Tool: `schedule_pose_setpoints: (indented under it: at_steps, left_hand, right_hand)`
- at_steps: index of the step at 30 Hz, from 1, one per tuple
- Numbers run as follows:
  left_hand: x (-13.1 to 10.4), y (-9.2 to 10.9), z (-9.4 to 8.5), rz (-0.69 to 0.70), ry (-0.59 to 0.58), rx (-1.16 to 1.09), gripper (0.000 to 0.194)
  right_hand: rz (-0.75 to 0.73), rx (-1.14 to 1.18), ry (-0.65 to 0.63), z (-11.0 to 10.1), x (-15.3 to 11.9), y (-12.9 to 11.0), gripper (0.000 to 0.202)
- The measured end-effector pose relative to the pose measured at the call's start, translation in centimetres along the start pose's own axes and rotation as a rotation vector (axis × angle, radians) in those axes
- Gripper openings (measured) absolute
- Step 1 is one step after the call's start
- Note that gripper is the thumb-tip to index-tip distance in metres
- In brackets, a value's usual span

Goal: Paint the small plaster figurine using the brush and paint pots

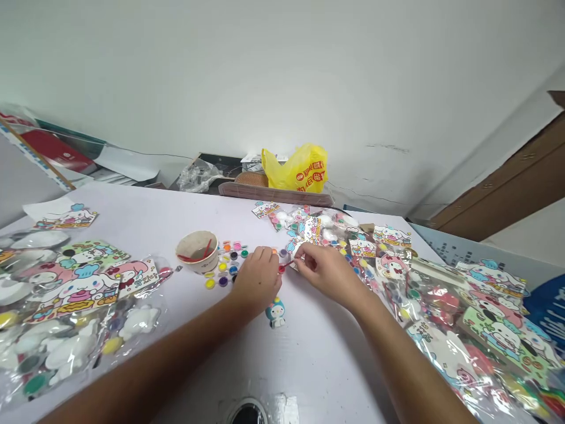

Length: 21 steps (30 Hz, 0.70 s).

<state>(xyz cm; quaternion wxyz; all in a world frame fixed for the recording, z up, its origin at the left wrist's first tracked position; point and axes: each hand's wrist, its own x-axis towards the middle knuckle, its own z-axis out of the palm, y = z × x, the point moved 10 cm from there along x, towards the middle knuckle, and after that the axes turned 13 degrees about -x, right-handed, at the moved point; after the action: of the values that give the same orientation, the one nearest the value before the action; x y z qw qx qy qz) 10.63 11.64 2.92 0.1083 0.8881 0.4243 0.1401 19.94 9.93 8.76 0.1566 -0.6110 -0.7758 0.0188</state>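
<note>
My right hand (315,265) pinches a thin red paintbrush (289,263), whose tip reaches a small open pot of red paint (281,269). Close on its left, my left hand (258,277) bends over the strips of paint pots (223,267) with its fingers curled together, apparently gripping the strip by the red pot. Its fingertips are partly hidden. Just below the hands lies a small white figure with a blue hood (276,313), flat on the white table (304,359). A paper cup (197,252) with greyish water and red brush handles in it stands left of the pots.
Clear bags with white figures and cartoon cards (75,288) cover the table's left side. More such packs (498,330) crowd the right side. A yellow plastic bag (295,169) stands behind the far edge, near the wall. A round dark object (248,412) sits at the near edge.
</note>
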Motion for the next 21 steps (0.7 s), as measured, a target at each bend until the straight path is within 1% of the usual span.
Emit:
schedule_pose_setpoints:
  at_steps: [7,13,21]
  left_hand:
    - [0.03,-0.19,0.38,0.014,-0.014,-0.067,0.008]
    - [0.07,-0.24,0.41,0.02,-0.018,-0.095,0.01]
    - [0.08,-0.41,0.37,0.015,-0.017,-0.112,0.013]
  right_hand:
    - [0.007,0.003,-0.004,0.15,-0.01,0.32,0.01]
    - [0.027,0.023,0.019,-0.07,0.05,0.87,0.012]
    - [0.019,0.05,0.008,-0.06,0.01,0.85,0.011]
